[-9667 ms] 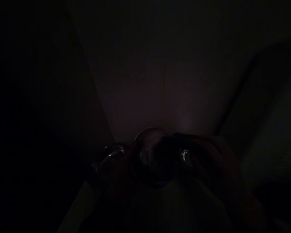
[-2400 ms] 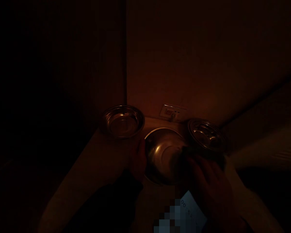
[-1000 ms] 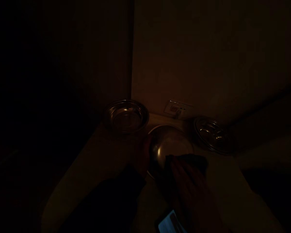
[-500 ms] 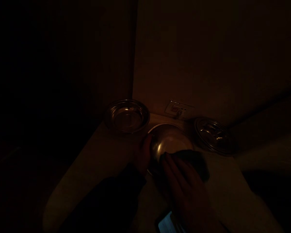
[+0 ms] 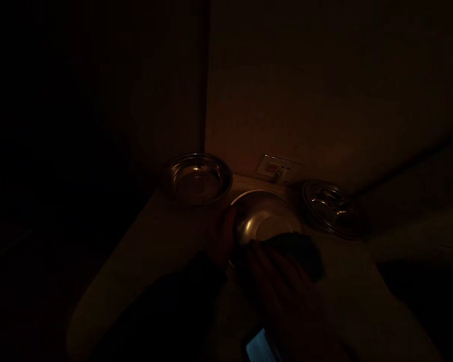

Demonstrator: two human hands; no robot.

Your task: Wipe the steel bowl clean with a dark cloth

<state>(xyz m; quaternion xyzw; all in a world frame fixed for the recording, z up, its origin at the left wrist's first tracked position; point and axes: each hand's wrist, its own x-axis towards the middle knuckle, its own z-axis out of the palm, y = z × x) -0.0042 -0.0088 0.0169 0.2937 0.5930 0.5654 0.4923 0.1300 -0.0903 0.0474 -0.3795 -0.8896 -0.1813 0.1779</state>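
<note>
In very dim light, a shiny metal bowl (image 5: pixel 262 213) shows its rounded outside and flat base. At its left rim, my left hand (image 5: pixel 221 236) grips it, the fingers partly lost in shadow. My right hand (image 5: pixel 283 281) presses a dark cloth (image 5: pixel 305 251) against the near side of the bowl, with the fingers laid together over it. The cloth spreads out past the right side of these fingers. Much of the bowl's near edge is hidden behind the right hand and cloth.
A wooden table (image 5: pixel 136 266) bears everything. A metal dish (image 5: pixel 198 186) stands at the back left, and a metal plate with compartments (image 5: pixel 332 208) at the back right. Behind is a wall socket (image 5: pixel 277 167). A lit phone (image 5: pixel 260 347) lies at the near edge.
My right hand and the cloth have shifted very slightly on the bowl, showing a bit more of its base. The picture has become darker. My left hand keeps its hold.
</note>
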